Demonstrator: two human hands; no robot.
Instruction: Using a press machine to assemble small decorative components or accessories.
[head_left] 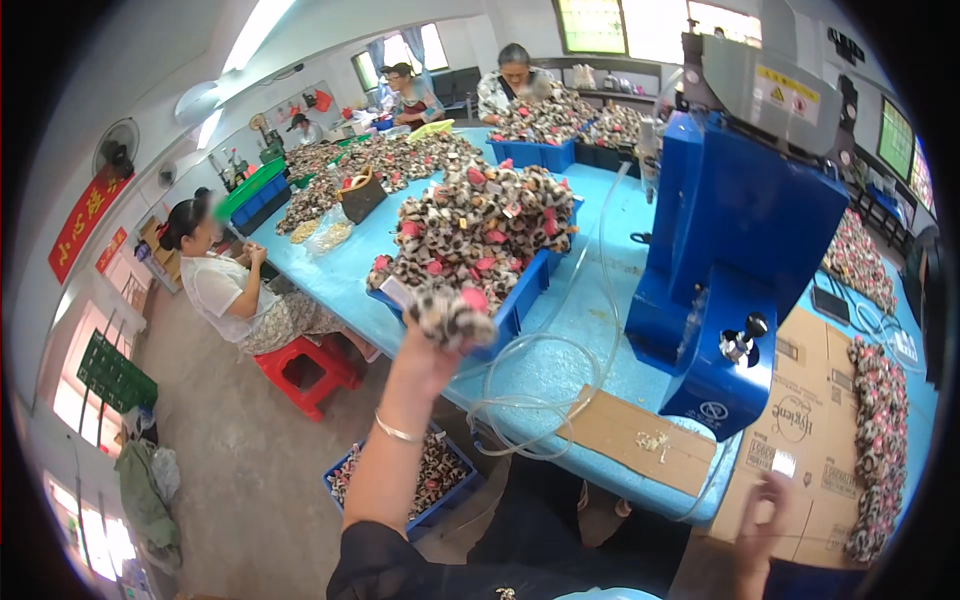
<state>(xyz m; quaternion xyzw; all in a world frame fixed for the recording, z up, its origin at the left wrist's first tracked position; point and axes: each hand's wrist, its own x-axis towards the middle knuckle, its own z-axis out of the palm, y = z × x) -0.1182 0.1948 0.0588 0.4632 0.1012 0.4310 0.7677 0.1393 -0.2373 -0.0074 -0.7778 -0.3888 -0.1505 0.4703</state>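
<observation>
My left hand (pixel 425 362), with a bracelet at its wrist, is closed around a brown-and-white plush toy (pixel 450 318) with a pink patch. A white tag (pixel 397 292) shows beside the toy. Right behind it stands a blue crate (pixel 535 290) heaped with similar plush toys (pixel 480 222). At the lower right, my right hand (pixel 762 520) hovers over the cardboard sheet (pixel 800 400), its thumb and fingers bent together. A small bright white piece (pixel 784 463) shows by those fingertips; whether they grip it I cannot tell.
A blue machine (pixel 735 230) with a black knob stands on the blue table (pixel 600 230). Clear tubing (pixel 530 400) coils at the table's edge. Plush toys (pixel 880 450) line the right side. A crate (pixel 455 490) sits on the floor. Co-workers sit left (pixel 222 270) and across the table.
</observation>
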